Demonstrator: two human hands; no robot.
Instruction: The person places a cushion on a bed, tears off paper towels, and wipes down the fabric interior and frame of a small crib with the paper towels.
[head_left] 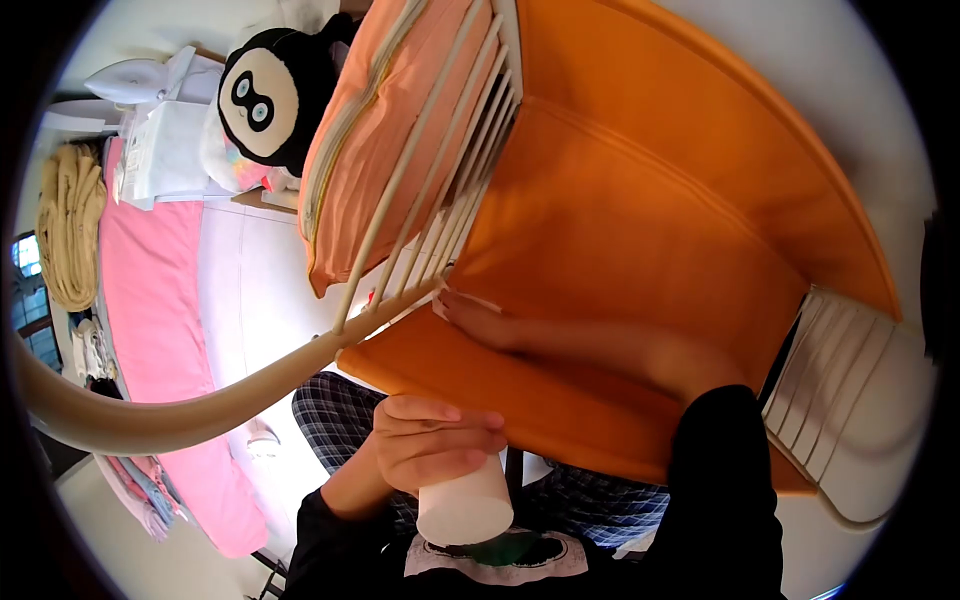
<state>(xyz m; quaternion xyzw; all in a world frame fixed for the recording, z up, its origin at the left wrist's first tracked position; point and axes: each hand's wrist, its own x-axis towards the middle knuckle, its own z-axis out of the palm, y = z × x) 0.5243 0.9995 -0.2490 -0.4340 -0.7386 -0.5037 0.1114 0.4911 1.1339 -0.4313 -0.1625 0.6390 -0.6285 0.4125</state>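
Note:
My left hand (437,440), at the lower middle, wraps its fingers round a white cup (465,508) in front of my dark top. The cup is plain and tilted, and my fingers cover its upper part. My right hand (472,315) reaches across the orange seat (520,400) to its inner left corner, beside the white bars. Its fingers are bent against the orange fabric. Something small and pale shows at the fingertips, too blurred to name. The orange chair's backrest (650,220) rises behind my right forearm.
A thick cream tube (190,425) curves along the left, joined to white bars (420,190). Beyond the bars sits a peach cushion (370,130). Farther left are a black plush toy (275,95), a pink bed cover (155,310) and a folded tan blanket (70,225).

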